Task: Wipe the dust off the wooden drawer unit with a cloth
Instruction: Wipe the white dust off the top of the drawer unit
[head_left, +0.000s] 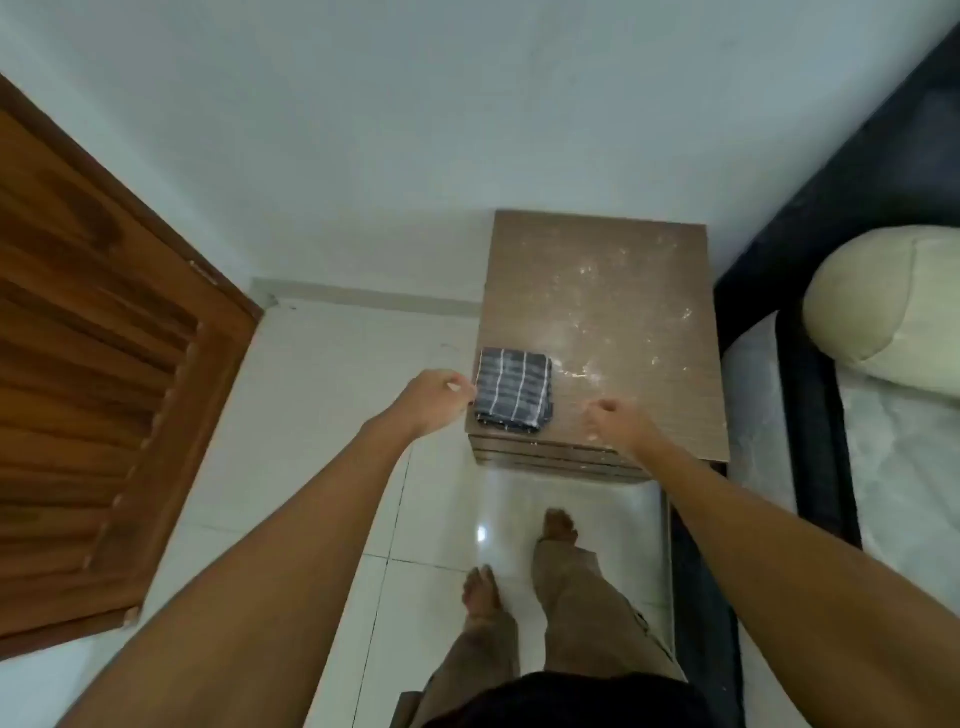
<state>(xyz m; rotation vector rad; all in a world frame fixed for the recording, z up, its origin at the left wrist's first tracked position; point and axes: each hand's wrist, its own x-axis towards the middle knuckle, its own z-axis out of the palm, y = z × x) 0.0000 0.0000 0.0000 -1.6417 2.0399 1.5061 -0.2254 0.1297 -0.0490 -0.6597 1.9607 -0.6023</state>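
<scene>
A brown wooden drawer unit (613, 291) stands against the wall, its top speckled with white dust. A folded dark checked cloth (513, 391) lies on the unit's near left corner. My left hand (431, 400) hovers just left of the cloth, fingers curled, its fingertips at the cloth's left edge. My right hand (615, 423) is over the unit's front edge to the right of the cloth, fingers loosely curled, holding nothing.
A wooden louvred door (93, 395) stands at the left. A black bed frame (810, 395) with a mattress and a cream pillow (883, 306) borders the unit on the right. My bare feet stand on glossy white floor tiles (311, 415) before the unit.
</scene>
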